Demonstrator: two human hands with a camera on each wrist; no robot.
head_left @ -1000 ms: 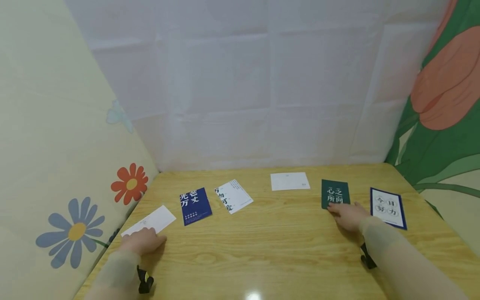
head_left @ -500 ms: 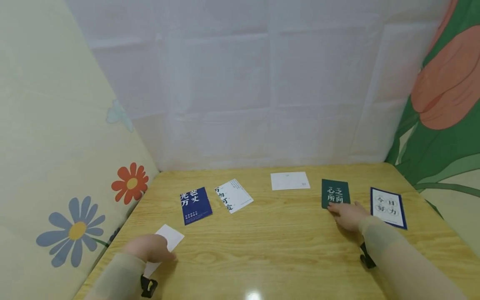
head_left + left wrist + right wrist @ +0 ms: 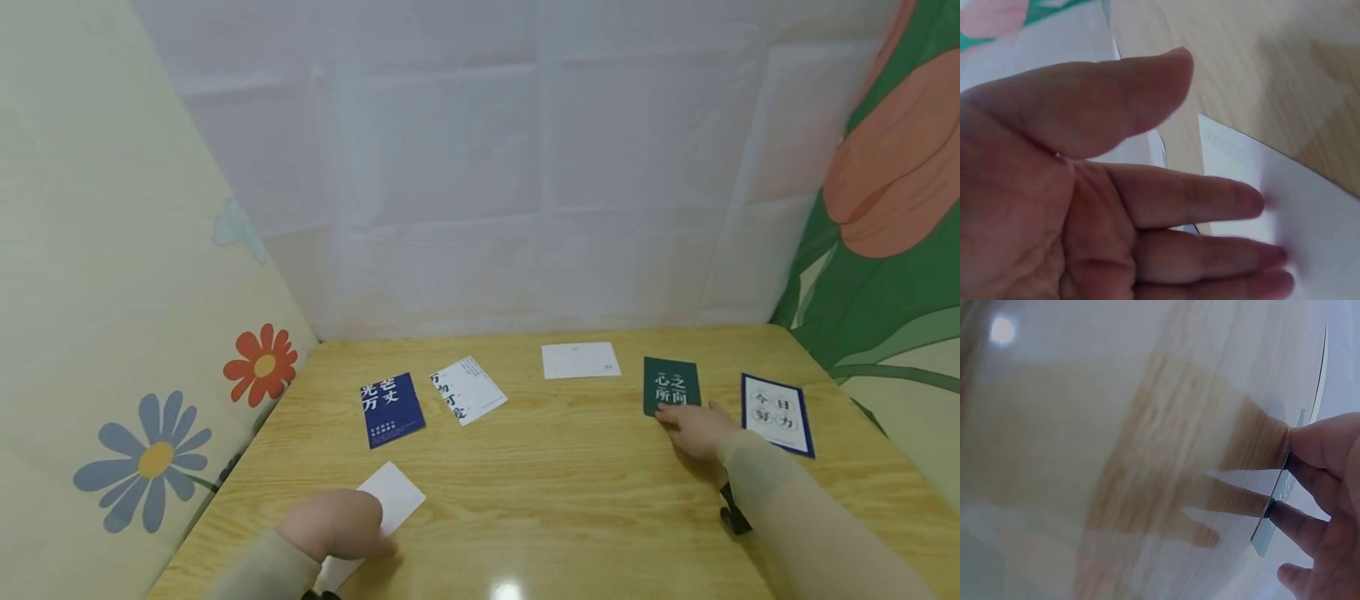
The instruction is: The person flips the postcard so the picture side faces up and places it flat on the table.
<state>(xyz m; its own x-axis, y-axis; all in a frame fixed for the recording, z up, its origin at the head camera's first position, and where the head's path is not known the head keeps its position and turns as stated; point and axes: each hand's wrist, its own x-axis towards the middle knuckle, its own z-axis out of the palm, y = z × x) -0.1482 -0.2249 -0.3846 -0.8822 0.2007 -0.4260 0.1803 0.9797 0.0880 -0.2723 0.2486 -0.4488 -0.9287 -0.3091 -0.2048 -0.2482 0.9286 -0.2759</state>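
Observation:
Under my left hand [image 3: 341,525] lies a white postcard [image 3: 396,493], slanted on the wooden table at the front left. In the left wrist view, straight fingers [image 3: 1204,199] press their tips on the card [image 3: 1235,156], and the thumb stays raised away from it. My right hand [image 3: 697,427] reaches to a dark green postcard [image 3: 670,375] with white characters at the right. Its fingertips touch the near edge of that card, which lies flat; the right wrist view shows the card [image 3: 1266,528] nearly edge-on, with thumb and fingers [image 3: 1300,525] spread along it.
Flat on the table [image 3: 510,467] lie a blue postcard [image 3: 393,412], a white one with dark characters [image 3: 468,392], a plain white one [image 3: 581,361] and a blue-bordered one [image 3: 777,414]. A white cloth [image 3: 450,167] hangs behind the table, with floral cloths at both sides.
My left hand has slid the white postcard from the table's left side rightward and toward me, turning it steeper. The right hand stays at the green postcard.

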